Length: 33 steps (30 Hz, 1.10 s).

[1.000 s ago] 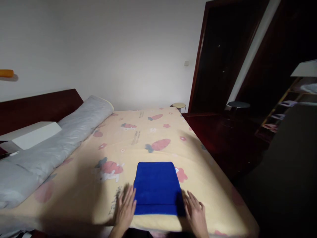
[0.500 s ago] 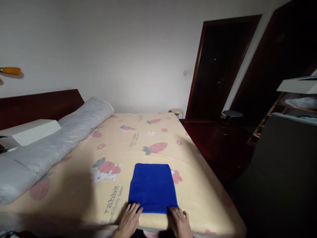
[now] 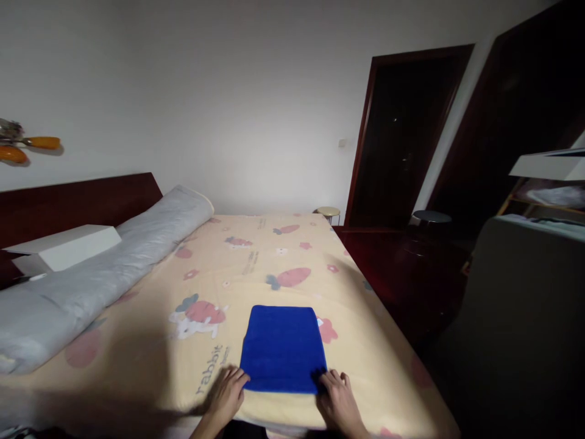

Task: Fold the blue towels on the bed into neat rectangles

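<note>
- Patterned bed sheet (image 3: 247, 244): open, level room beyond the flat blue cloth (image 3: 284, 347) and along both its sides, where a hand could pass low.
- Left hand (image 3: 230, 390) and right hand (image 3: 338, 395): at the cloth's near corners, blocking the way there; the near edge between them is open.
- Thick grey roll (image 3: 132, 253) and white box (image 3: 77, 247): a raised barrier along the bed's left side.
- Tall dark panel (image 3: 525, 317): an obstacle off the right side.
</note>
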Tool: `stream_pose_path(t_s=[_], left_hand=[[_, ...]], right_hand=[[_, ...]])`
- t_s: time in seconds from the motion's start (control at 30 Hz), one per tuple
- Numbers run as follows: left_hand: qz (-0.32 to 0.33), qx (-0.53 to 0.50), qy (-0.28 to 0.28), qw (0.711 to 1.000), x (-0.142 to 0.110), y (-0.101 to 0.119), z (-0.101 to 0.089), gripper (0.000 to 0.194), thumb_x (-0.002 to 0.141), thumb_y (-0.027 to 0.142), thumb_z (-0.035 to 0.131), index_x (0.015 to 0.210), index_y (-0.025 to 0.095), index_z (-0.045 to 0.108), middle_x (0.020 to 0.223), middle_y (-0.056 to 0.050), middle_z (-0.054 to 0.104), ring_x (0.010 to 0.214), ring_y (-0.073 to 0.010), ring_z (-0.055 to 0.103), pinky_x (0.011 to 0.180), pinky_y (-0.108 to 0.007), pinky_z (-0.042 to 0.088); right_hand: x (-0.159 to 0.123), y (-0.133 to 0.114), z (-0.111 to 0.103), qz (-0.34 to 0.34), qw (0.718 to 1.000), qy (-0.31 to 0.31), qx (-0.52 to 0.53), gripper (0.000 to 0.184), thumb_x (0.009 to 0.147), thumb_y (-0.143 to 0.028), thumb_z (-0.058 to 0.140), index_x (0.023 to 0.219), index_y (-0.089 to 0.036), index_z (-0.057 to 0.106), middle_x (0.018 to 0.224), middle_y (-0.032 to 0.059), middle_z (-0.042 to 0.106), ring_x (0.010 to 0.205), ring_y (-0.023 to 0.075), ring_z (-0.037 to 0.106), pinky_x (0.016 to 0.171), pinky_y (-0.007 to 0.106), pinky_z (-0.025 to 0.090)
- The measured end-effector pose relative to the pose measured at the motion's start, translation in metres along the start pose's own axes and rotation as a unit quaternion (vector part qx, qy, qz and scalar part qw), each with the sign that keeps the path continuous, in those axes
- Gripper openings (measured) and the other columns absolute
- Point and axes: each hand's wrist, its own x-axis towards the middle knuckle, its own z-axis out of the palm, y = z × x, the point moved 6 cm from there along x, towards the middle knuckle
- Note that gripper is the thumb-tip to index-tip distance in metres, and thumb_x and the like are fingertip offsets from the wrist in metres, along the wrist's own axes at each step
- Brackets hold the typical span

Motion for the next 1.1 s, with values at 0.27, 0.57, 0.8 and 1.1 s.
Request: stream_pose_path(t_s=[0.27, 0.57, 0.8, 1.1], left_hand=[[-0.078, -0.055, 0.021, 0.995, 0.005, -0.015, -0.014, 0.031, 0.071, 0.009, 0.049, 0.087, 0.028, 0.066, 0.092, 0.004, 0.070, 0.095, -0.0173, 0.061, 0.092, -0.032, 0.041], [-0.043, 0.008, 0.134, 0.990, 0.022, 0.034, 0.047, 0.055, 0.084, 0.006, 0.033, 0.129, 0.024, 0.057, 0.134, -0.006, 0.062, 0.126, -0.0207, 0.054, 0.105, -0.042, 0.044], [0.035, 0.084, 0.118, 0.989, 0.025, 0.032, 0.060, 0.052, 0.098, 0.029, 0.034, 0.149, 0.030, 0.028, 0.151, -0.003, 0.045, 0.137, -0.0171, 0.043, 0.110, -0.040, 0.039], [0.055, 0.078, 0.138, 0.986, 0.021, 0.053, 0.044, 0.045, 0.097, 0.022, 0.035, 0.139, 0.029, 0.049, 0.139, -0.003, 0.059, 0.129, -0.0182, 0.052, 0.108, -0.040, 0.040]], right_hand=[[0.017, 0.027, -0.001, 0.058, 0.994, -0.064, 0.065, 0.030, 0.070, -0.023, 0.043, 0.088, -0.024, 0.068, 0.095, 0.0034, 0.070, 0.095, 0.0229, 0.061, 0.089, 0.038, 0.040], [0.003, -0.032, 0.038, -0.009, 0.997, 0.079, -0.004, 0.047, 0.084, -0.022, 0.045, 0.129, -0.023, 0.058, 0.130, 0.0090, 0.063, 0.118, 0.0264, 0.055, 0.100, 0.041, 0.039], [0.014, -0.044, 0.066, -0.074, 0.996, 0.043, -0.032, 0.047, 0.098, -0.035, 0.034, 0.141, -0.022, 0.047, 0.144, 0.0048, 0.051, 0.134, 0.0213, 0.047, 0.111, 0.041, 0.032], [0.010, -0.040, 0.043, -0.058, 0.993, 0.099, -0.042, 0.038, 0.096, -0.028, 0.040, 0.129, -0.024, 0.057, 0.135, 0.0069, 0.061, 0.126, 0.0225, 0.053, 0.103, 0.041, 0.034]])
